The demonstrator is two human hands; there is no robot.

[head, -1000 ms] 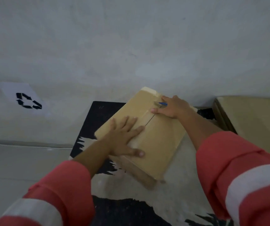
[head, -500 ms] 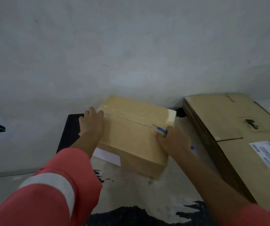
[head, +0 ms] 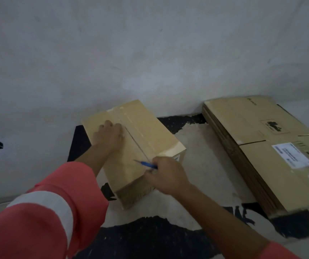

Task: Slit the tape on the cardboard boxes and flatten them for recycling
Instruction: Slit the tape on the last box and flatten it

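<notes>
Tan cardboard box (head: 133,146), small, oblong and closed, sits on the black-and-pale patterned floor mat (head: 202,165) close to the grey wall (head: 150,53), turned at a slant so one short end faces the person. A dark seam runs along the middle of its top from the far end toward the near end. Pale shiny tape shows beside the seam and across the near right corner, and a small white label shows on the right side. The left hand (head: 108,135) rests on the far left part of the top, fingers loosely bent and holding nothing. The right hand (head: 165,175) grips a blue-handled cutter (head: 146,164) at the near end of the seam, its tip pointing left over the top. A stack of flattened brown cardboard sheets (head: 252,146) lies to the right, apart from the box. Half a second ago the left hand clasped the box's far left corner and the seam ran crosswise; now it runs away from the person.
</notes>
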